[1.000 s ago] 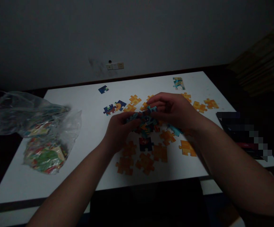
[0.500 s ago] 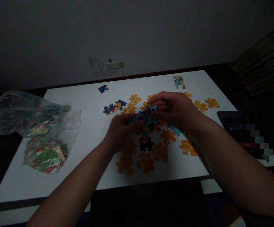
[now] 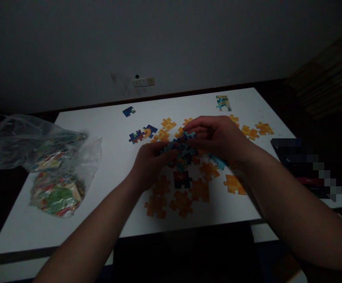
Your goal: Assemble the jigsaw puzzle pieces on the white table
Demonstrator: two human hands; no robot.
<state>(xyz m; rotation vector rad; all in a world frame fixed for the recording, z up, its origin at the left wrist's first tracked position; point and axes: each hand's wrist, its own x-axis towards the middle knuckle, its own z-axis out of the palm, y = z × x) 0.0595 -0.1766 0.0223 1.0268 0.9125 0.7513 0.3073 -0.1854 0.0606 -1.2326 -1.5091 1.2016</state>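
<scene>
Above the middle of a white table (image 3: 100,157), my left hand (image 3: 149,163) and my right hand (image 3: 218,137) meet on a cluster of joined blue puzzle pieces (image 3: 181,151). Both hands pinch this cluster from opposite sides, a little above the tabletop. Several loose puzzle pieces lie face down, orange side up (image 3: 182,202), under and around my hands. One dark face-up piece (image 3: 182,179) lies just below the cluster.
A clear plastic bag of colourful puzzle pieces (image 3: 56,177) lies at the table's left side. Face-up blue pieces (image 3: 143,134) sit left of my hands, one more (image 3: 129,111) near the far edge, a pale piece (image 3: 223,103) far right. A dark object (image 3: 303,165) rests at the right edge.
Both hands stay on the blue cluster with only slight finger shifts; the view has barely moved.
</scene>
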